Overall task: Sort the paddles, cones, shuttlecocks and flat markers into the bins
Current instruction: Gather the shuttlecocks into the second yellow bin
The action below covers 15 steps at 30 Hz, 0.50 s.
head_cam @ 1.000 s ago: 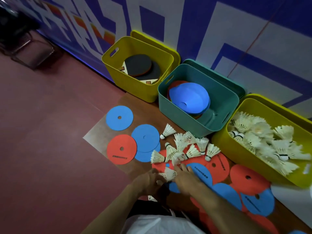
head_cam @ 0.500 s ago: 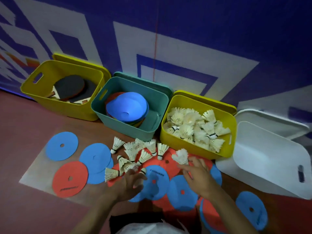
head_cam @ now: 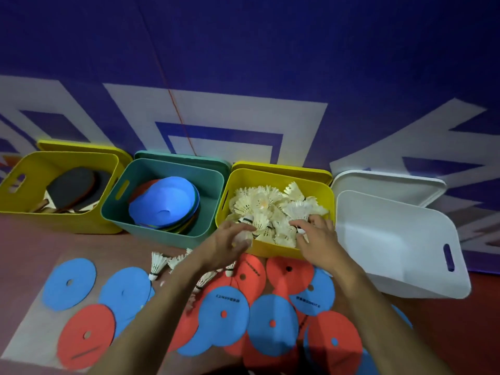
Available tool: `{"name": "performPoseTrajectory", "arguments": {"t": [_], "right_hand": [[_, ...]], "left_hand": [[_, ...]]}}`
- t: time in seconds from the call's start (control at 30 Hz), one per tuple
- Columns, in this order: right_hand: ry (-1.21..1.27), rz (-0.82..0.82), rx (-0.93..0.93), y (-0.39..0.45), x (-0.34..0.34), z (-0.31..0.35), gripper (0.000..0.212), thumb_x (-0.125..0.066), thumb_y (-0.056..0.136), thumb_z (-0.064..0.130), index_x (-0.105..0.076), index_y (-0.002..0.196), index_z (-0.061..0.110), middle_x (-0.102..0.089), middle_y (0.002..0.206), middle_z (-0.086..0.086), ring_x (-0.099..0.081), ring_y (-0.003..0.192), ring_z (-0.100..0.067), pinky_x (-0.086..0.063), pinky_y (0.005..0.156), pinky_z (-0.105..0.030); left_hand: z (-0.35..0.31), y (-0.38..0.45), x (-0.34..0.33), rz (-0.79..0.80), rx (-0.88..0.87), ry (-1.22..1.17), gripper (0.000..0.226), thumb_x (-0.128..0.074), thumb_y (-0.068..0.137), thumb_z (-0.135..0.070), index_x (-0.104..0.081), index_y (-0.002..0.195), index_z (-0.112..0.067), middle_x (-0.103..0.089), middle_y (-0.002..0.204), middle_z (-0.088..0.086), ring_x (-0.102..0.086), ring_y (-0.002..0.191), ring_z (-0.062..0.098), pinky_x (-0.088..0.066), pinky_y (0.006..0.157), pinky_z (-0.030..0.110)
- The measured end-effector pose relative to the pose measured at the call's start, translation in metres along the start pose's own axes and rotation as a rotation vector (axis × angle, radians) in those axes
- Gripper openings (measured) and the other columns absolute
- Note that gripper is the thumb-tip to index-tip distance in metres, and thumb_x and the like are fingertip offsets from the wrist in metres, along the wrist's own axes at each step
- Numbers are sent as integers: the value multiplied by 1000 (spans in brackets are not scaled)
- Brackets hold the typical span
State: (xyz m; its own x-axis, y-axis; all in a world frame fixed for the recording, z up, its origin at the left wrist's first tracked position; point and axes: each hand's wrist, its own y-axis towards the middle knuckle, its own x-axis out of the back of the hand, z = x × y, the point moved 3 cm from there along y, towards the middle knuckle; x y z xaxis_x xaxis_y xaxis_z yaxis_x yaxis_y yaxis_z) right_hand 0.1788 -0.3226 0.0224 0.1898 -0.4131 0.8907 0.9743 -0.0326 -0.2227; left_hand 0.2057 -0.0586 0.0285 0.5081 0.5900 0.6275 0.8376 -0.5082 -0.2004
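Now both hands over the shuttlecock bin front rim

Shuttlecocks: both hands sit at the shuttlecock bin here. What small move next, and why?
Probably let go: the left hand and right hand each hold white feathered shuttlecocks over the yellow plastic bin already full of them.

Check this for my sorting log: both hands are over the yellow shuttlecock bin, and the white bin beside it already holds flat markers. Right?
Not quite. In the head view the white bin holds nothing visible; the flat markers lie on the floor. Both hands are at the yellow shuttlecock bin.
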Motion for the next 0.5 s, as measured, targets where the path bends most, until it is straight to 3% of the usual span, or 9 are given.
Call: {"name": "performPoseTrajectory", "arguments": {"t": [0.07, 0.17, 0.33, 0.5], "right_hand": [[-6, 42, -14, 5, -6, 1, 40, -47, 97, 31, -50, 135, 44, -41, 136, -3, -29, 124, -29, -32, 105, -43], [-18, 108, -40, 6, -18, -2, 42, -40, 100, 42, -39, 141, 46, -39, 138, -2, -27, 131, -29, -35, 105, -46], [-79, 289, -145, -2, -36, -10, 54, -15, 99, 61, -16, 150, 44, -32, 152, -8, -13, 145, -37, -20, 115, -54], [-91, 231, -131, -9, -34, -6, 54, -20, 101, 58, -14, 153, 42, -30, 154, -11, -14, 144, -36, -20, 114, -51]], "left_hand": [[-4, 17, 7, 34, 16, 43, 33, -50, 98, -48, -50, 131, -46, -42, 130, 2, -64, 92, 11, -57, 89, 35], [-11, 37, 19, 36, 50, 98, 36, -47, 100, -49, -47, 135, -40, -39, 135, 5, -70, 78, 10, -60, 76, 29], [-2, 53, 29, -8, 138, 207, 39, -45, 99, -48, -45, 136, -36, -42, 134, 10, -69, 60, 11, -58, 68, 27], [17, 63, 26, 54, 189, 236, 45, -48, 99, -39, -44, 143, -33, -42, 144, 17, -70, 54, 13, -60, 65, 34]]}}
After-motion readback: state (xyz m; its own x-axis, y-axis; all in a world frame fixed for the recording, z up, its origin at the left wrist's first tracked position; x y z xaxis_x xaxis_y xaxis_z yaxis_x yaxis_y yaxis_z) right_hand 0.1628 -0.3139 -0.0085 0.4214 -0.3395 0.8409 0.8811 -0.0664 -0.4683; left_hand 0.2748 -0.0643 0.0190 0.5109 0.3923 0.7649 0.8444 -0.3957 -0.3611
